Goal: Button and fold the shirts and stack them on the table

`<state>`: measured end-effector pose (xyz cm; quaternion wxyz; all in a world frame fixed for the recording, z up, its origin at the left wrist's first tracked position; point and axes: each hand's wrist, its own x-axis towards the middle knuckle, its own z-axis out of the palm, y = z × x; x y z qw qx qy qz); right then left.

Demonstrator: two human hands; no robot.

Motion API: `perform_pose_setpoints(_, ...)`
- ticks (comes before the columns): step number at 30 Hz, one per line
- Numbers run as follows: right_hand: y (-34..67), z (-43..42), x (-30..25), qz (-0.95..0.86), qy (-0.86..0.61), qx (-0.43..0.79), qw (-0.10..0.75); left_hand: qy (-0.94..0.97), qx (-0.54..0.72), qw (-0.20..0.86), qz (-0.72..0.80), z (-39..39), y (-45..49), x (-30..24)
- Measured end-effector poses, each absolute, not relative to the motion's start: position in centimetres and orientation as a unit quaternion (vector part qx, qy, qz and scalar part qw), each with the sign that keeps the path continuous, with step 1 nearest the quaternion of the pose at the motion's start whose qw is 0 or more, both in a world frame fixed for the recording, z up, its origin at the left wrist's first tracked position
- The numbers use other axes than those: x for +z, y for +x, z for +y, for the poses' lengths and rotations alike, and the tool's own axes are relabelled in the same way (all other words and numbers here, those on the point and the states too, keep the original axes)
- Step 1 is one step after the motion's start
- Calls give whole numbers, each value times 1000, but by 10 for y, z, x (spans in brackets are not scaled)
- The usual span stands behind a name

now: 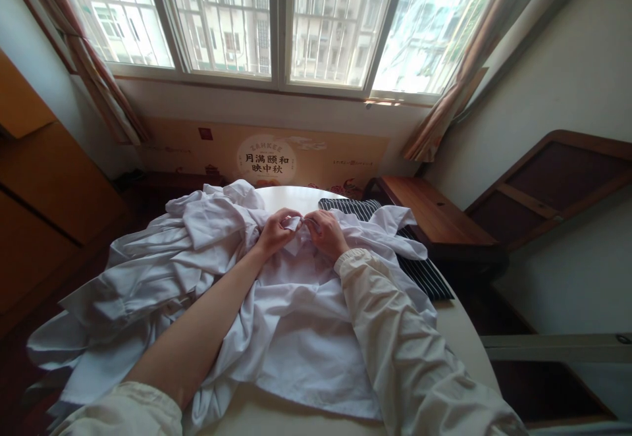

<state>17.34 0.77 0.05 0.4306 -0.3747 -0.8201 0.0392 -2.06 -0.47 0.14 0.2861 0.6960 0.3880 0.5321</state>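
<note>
A white shirt (296,330) lies spread in front of me on a round pale table (459,337). My left hand (276,230) and my right hand (323,233) meet at the shirt's collar area, both with fingers pinched closed on the fabric there. More rumpled white garments (148,271) are heaped to the left, partly under my left forearm. The left forearm is bare; the right one is in a cream sleeve.
A black-and-white striped cloth (419,271) lies under the shirt at the right. A wooden side table (434,215) stands beyond the table's right edge, a wooden cabinet (44,199) at the left. A printed cardboard panel (266,156) leans below the barred window (276,21).
</note>
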Motion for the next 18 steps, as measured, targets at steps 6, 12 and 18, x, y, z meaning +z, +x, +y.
perform_pose_setpoints(6, 173, 8, 0, -829, -367, 36, 422, 705, 526, 267, 393, -5, -22, 5)
perform_pose_setpoints(12, 172, 10, -3, -815, -375, 70, 437, 685, 518, 307, 410, -4, -21, 1)
perform_pose_setpoints(18, 172, 10, -3, -802, -374, 123, 450, 657, 523, 365, 402, -3, -20, -3)
